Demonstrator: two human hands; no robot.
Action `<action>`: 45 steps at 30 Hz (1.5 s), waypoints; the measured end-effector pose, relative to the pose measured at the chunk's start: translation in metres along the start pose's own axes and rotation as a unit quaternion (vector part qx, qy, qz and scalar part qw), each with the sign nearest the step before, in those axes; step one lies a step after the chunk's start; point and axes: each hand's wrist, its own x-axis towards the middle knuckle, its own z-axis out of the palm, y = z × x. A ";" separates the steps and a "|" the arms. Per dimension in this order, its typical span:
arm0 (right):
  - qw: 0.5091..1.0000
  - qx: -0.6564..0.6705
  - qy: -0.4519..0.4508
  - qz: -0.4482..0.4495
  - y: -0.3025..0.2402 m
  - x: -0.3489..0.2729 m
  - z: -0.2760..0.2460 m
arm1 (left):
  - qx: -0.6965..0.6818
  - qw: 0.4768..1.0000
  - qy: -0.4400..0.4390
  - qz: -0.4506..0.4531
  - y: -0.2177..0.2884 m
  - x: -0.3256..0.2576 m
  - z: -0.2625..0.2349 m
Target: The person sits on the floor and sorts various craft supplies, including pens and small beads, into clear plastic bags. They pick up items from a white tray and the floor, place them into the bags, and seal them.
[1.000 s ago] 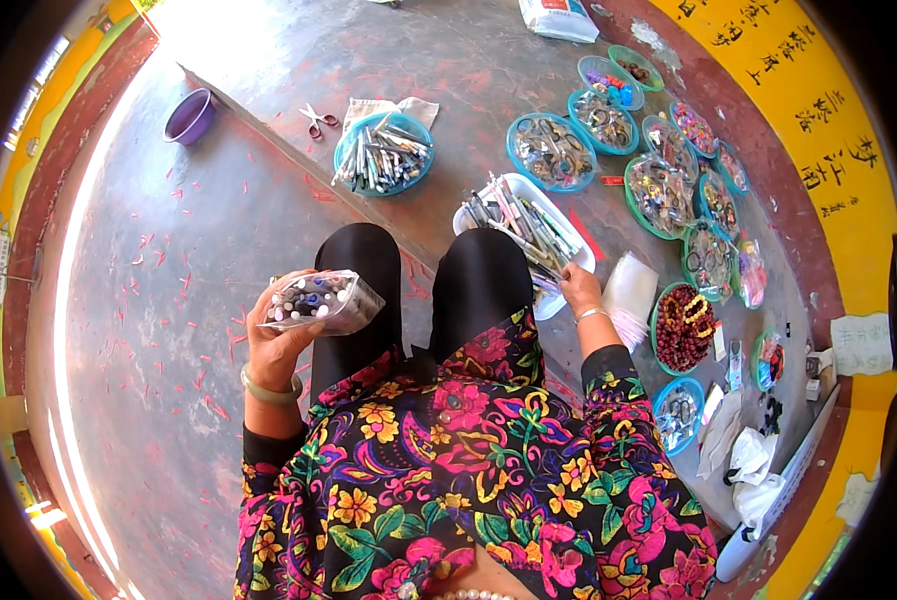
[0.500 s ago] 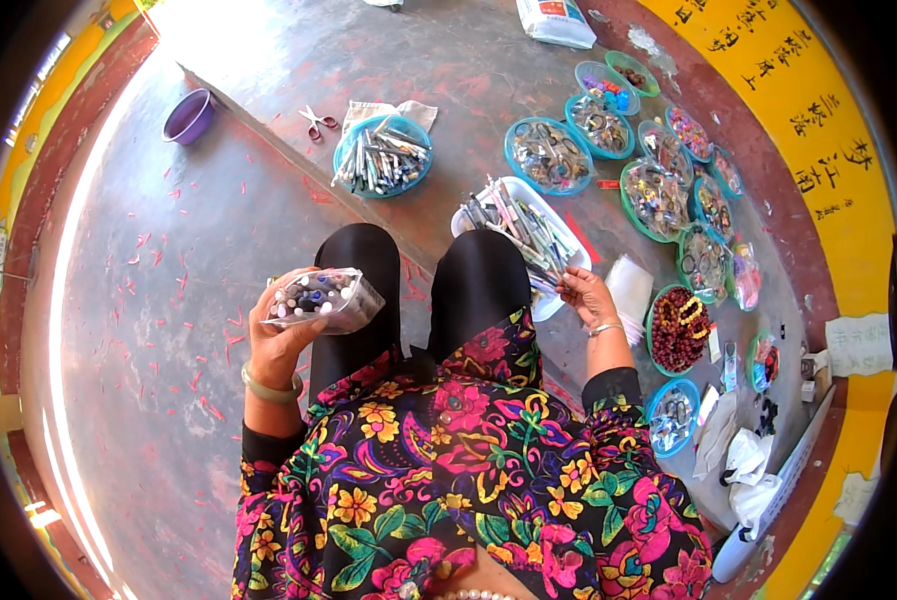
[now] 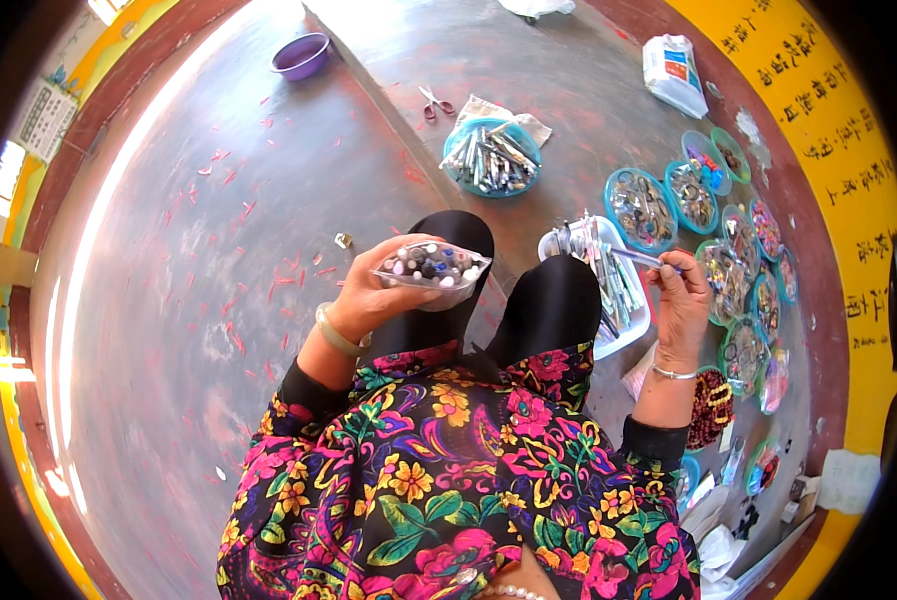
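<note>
My left hand (image 3: 374, 295) holds up a clear plastic tray (image 3: 431, 270) filled with several small round dark and pale beads, just above my left knee. My right hand (image 3: 681, 300) is raised beside my right knee and pinches a thin silvery stick (image 3: 637, 256) that points left. Under that hand a white rectangular tray (image 3: 631, 325) of long thin metal pieces rests against my right knee. I wear a flowered top, a pale bangle on the left wrist and a thin bracelet on the right.
A teal bowl of metal sticks (image 3: 492, 160) and scissors (image 3: 434, 101) lie ahead. Several teal dishes of small parts (image 3: 641, 205) curve along the right, with a dark red dish (image 3: 711, 408) by my elbow. A purple bowl (image 3: 302, 55) sits far left, a white packet (image 3: 673, 72) far right.
My right hand has lifted from the white tray, bringing a thin stick up with it. The left hand has kept the bead tray steady.
</note>
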 end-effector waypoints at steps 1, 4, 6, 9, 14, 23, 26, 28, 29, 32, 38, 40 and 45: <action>1.000 -0.001 -0.019 -0.014 -0.009 0.001 0.012 | -0.002 1.000 -0.004 0.004 0.000 -0.001 0.000; 0.996 0.018 -0.069 -0.045 -0.033 0.003 0.044 | -0.006 1.000 -0.010 0.009 0.001 -0.001 0.000; 0.991 0.051 -0.101 -0.075 -0.044 0.005 0.067 | 0.003 1.000 -0.009 0.012 0.001 0.000 -0.001; 0.985 0.032 -0.127 -0.110 -0.056 0.007 0.090 | 0.005 1.000 -0.011 0.027 -0.001 0.002 -0.003; 0.977 0.001 -0.182 -0.109 -0.064 0.009 0.121 | 0.008 0.999 -0.012 0.033 0.002 0.002 -0.002; 0.963 -0.050 -0.237 -0.118 -0.064 0.009 0.132 | 0.008 0.999 -0.010 0.038 0.001 0.001 -0.004; 0.955 -0.063 -0.259 -0.129 -0.068 0.011 0.136 | 0.007 0.999 -0.012 0.034 0.001 0.002 -0.004; 0.955 -0.078 -0.264 -0.110 -0.072 0.011 0.141 | 0.011 0.999 -0.012 0.035 0.000 0.002 -0.004; 0.954 -0.086 -0.267 -0.101 -0.073 0.011 0.143 | 0.008 0.999 -0.012 0.032 0.000 0.002 -0.004; 0.956 -0.056 -0.284 -0.046 -0.074 0.015 0.154 | -0.005 1.000 -0.018 0.022 -0.002 0.002 -0.004; 0.938 -0.070 -0.337 -0.034 -0.065 0.019 0.172 | -0.020 0.999 -0.030 -0.001 0.002 0.002 -0.003; 0.929 -0.081 -0.359 -0.036 -0.061 0.020 0.177 | -0.023 0.999 -0.030 -0.015 0.003 0.003 -0.003; 0.909 -0.154 -0.387 -0.001 -0.055 0.017 0.182 | -0.032 0.999 -0.015 0.003 0.005 0.003 -0.002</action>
